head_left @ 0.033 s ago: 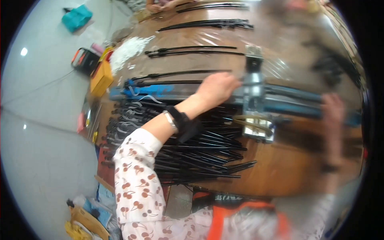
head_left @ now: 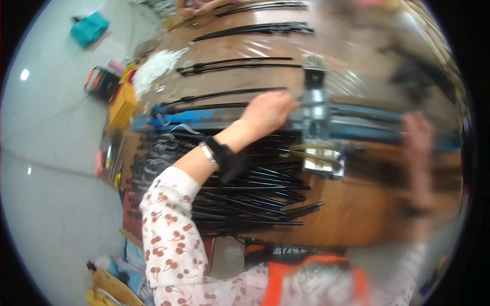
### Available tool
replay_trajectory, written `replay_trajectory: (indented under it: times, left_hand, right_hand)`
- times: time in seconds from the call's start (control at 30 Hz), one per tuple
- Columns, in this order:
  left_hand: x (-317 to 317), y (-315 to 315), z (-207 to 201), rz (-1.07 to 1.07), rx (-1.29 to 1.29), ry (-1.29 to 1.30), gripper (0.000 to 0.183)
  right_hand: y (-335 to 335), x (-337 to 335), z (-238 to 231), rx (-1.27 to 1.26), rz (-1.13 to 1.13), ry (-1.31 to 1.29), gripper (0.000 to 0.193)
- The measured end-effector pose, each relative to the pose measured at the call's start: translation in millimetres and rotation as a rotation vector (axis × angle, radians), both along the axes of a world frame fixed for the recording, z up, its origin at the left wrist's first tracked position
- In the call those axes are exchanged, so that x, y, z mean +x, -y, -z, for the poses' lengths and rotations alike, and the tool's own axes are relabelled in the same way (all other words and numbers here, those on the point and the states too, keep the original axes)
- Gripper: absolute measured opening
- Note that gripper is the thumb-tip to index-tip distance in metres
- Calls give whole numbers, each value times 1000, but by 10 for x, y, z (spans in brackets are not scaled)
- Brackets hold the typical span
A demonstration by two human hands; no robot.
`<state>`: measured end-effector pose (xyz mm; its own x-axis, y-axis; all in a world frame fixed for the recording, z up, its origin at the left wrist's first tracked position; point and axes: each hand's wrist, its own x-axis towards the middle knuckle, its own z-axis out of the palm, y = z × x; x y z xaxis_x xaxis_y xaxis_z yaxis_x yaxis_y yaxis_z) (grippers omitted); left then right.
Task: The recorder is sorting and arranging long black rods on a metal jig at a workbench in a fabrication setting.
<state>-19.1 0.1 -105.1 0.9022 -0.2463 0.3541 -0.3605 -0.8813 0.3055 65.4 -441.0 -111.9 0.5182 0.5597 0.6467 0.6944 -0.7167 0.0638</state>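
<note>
My left hand (head_left: 268, 111) is closed, its fingers pinched at the end of a thin black rod (head_left: 214, 106). That rod lies along a long blue-and-grey rail (head_left: 232, 122). Just right of these fingers, a shiny metal fixture (head_left: 316, 109) sits across the rail. A yellowish curved strip (head_left: 314, 154) is on its near end. My right hand (head_left: 417, 132), smeared by motion, is over the right part of the rail; its fingers cannot be made out. In front of the rail lies a large pile of black rods (head_left: 255, 191), partly covered by my left forearm.
More black rods (head_left: 240, 65) lie in small groups farther back on the table. A heap of white bits (head_left: 158, 71) and a yellow box (head_left: 122, 106) are at the left edge. Another person's hands (head_left: 196, 9) show at the far edge. A dark blurred object (head_left: 413, 74) stands at right.
The whole view has shifted slightly, so everything appears a little farther left. My left hand keeps its place beside the metal fixture; my right hand stays blurred over the rail.
</note>
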Motion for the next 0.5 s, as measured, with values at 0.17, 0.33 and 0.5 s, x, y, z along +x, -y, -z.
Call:
replay_trajectory:
  times: [0.17,0.33,0.5]
  left_hand:
    - [-87,-49,-42,-119,121,54,21]
    - [-65,-62,-137,-132,144,-11,22]
    - [-88,-63,-86,-114,115,-28,24]
  right_hand:
    - [-552,-723,78,37,-217,-91,36]
    - [-689,-782,70,115,-173,-224,37]
    - [-1007,-680,259,171,-261,-289,33]
